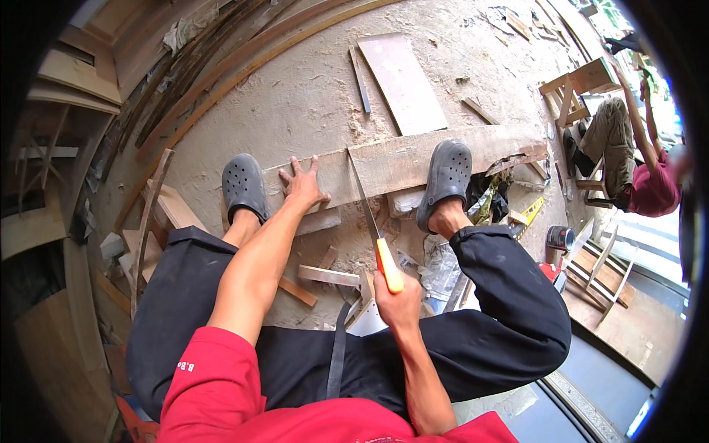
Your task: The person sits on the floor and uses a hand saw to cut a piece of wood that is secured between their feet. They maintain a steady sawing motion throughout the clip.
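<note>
A long wooden plank (399,164) lies crosswise in front of me, raised on wood blocks. My left hand (303,184) presses on its left part, fingers spread. In my right hand (399,299) is the orange and yellow handle of a handsaw (367,209). The saw's blade slants up and away, its far end at a cut line in the plank's middle. Both my feet, in grey clogs, rest on the plank, the left clog (244,184) left of my hand and the right clog (449,177) right of the saw.
Beyond the plank lie a pale board (402,83) and a thin dark strip (360,80). Wood offcuts (329,276) are scattered beneath me. An open can (560,238) and yellow level (531,212) are at right, where another person (628,148) sits. Long timbers (221,81) line the left.
</note>
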The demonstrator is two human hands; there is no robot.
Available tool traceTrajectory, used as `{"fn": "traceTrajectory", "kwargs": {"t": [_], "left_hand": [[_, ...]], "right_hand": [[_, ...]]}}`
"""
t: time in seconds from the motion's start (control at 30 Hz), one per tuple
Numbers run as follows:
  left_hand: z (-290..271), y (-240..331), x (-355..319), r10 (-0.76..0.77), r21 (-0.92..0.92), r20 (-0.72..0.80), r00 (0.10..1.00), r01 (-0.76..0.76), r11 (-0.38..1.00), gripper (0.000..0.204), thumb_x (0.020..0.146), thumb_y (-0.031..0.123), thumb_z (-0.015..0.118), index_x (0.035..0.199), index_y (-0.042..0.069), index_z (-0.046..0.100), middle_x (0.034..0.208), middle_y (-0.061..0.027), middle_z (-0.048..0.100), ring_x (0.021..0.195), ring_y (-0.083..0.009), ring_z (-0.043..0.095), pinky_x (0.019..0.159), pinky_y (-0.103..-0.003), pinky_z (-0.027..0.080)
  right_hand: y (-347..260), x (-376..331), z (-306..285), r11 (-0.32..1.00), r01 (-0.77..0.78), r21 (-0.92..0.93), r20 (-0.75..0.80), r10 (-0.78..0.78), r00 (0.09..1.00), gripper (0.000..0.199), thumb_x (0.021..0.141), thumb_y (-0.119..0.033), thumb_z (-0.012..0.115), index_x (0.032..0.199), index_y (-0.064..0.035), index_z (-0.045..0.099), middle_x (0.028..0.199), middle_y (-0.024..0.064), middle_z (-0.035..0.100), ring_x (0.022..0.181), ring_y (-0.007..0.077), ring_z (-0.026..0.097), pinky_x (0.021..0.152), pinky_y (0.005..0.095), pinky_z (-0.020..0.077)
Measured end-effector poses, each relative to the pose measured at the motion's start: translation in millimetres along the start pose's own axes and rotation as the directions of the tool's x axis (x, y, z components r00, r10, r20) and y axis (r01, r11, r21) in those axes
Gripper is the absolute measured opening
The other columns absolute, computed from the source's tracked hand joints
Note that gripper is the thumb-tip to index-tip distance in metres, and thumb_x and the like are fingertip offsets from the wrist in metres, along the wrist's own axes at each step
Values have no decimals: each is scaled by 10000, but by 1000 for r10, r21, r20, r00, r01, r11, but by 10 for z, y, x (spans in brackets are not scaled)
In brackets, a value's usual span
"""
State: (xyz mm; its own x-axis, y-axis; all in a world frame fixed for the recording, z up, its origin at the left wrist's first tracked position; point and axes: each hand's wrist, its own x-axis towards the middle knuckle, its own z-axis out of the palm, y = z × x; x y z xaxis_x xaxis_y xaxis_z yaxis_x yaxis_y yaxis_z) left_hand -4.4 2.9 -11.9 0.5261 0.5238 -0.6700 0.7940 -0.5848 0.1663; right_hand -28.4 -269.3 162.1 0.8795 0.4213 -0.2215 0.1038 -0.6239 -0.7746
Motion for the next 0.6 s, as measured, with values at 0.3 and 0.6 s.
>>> {"fn": "traceTrajectory", "kwargs": {"t": [0.3,0.6], "left_hand": [[71,-121,100,117,3,-70,991,-117,993,1247,617,482,853,1580,152,133,1517,-435,115,1435,-575,94,1151,-661,109],[-1,-10,-59,-6,-20,-1,1000,6,1000,1169,655,442,861,1573,317,149,1609,-278,9,1395,-637,103,1146,-637,216]], "right_hand": [[8,358,170,998,-48,-34,43,50,998,273,856,-226,640,747,23,615,694,251,610,665,433,620,611,477,470],[273,394,256,987,-162,18,50,161,986,212,827,-143,633,729,45,627,584,176,567,513,241,582,545,392,453]]}}
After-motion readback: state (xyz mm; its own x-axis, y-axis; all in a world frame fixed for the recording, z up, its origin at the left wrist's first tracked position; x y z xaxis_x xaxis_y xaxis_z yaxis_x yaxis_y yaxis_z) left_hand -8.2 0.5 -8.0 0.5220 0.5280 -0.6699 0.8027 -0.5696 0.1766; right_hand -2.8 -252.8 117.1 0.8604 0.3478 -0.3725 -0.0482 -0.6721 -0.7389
